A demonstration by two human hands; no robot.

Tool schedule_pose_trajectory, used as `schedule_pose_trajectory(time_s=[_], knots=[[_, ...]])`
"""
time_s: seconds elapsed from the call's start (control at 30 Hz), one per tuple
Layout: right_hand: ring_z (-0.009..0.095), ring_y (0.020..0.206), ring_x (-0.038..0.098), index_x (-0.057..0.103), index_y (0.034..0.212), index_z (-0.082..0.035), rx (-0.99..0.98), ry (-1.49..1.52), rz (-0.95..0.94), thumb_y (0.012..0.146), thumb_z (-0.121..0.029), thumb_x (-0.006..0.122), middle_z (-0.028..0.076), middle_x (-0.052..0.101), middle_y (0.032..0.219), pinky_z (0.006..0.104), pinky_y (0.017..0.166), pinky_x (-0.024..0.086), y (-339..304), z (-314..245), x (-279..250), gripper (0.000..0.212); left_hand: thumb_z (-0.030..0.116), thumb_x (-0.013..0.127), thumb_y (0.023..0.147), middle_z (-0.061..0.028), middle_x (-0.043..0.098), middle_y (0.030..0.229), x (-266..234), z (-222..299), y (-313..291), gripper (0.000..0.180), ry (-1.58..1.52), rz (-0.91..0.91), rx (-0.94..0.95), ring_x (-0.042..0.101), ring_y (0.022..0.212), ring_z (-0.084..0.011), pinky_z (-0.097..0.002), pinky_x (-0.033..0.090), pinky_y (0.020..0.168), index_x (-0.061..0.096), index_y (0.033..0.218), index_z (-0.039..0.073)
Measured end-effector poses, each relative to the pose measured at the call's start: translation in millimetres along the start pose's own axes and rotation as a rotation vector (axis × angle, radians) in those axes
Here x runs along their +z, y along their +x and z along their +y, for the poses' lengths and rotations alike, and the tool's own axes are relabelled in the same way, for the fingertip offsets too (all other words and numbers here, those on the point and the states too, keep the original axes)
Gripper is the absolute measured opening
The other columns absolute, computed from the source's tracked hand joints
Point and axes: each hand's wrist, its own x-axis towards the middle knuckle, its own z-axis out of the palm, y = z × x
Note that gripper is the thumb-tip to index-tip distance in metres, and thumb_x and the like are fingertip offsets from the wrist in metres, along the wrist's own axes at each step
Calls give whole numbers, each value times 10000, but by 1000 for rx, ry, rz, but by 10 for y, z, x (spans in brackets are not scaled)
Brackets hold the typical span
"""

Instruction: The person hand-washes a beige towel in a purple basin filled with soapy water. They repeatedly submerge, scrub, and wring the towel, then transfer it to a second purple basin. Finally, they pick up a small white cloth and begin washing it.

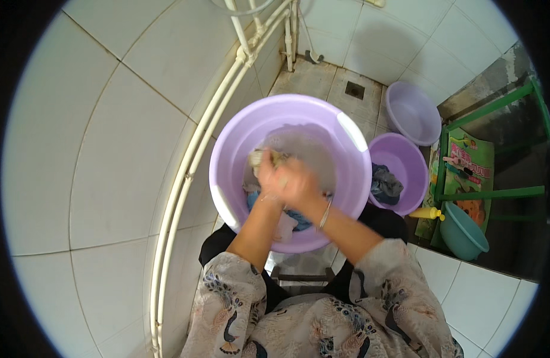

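While the left hand (268, 178) grips the yellowish cloth (256, 159) inside the purple tub (220, 160), the right hand (299, 182) presses close (grip too blurred to tell). I'd work it low, fold by fold.

Your left hand (268, 179) bunches a crumpled, pale-yellow fabric piece (256, 158) against your blurred right hand (299, 181); below the grip, a round, lilac plastic basin (220, 160) holds greyish water (310, 146), with crumpled blue fabric (299, 221) lying nearer you.
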Motion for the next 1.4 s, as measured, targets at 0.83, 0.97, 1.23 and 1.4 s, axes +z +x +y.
schedule_pose_trajectory(time_s=[0.83,0.97,1.23,1.4], knots=[[332,599,518,521,636,-19,-33,148,-1,850,-225,585,154,482,606,396,537,418,187,-318,-344,304,366,433,929,-108,596,1022,110,46,-46,340,93,122,-26,554,919,-202,-338,469,826,557,1051,74],[334,614,562,624,784,-41,329,88,-191,857,-259,549,158,572,637,412,554,458,153,238,-131,242,358,419,931,-105,604,1033,329,-226,-138,359,76,314,-9,574,944,-237,-390,460,867,558,1055,52],[241,817,622,572,884,-51,1015,1354,123,922,-259,498,133,644,898,357,751,512,567,586,-600,225,288,446,900,-173,520,1236,525,360,-281,430,-2,171,-20,501,1133,-319,-459,383,980,489,1209,-8],[295,1045,568,553,989,-64,850,1908,-190,961,-273,432,176,582,1130,424,903,473,571,454,-722,243,488,300,929,-171,400,1363,536,397,-322,633,-135,145,111,367,1268,-323,-469,240,1074,378,1323,-2]])
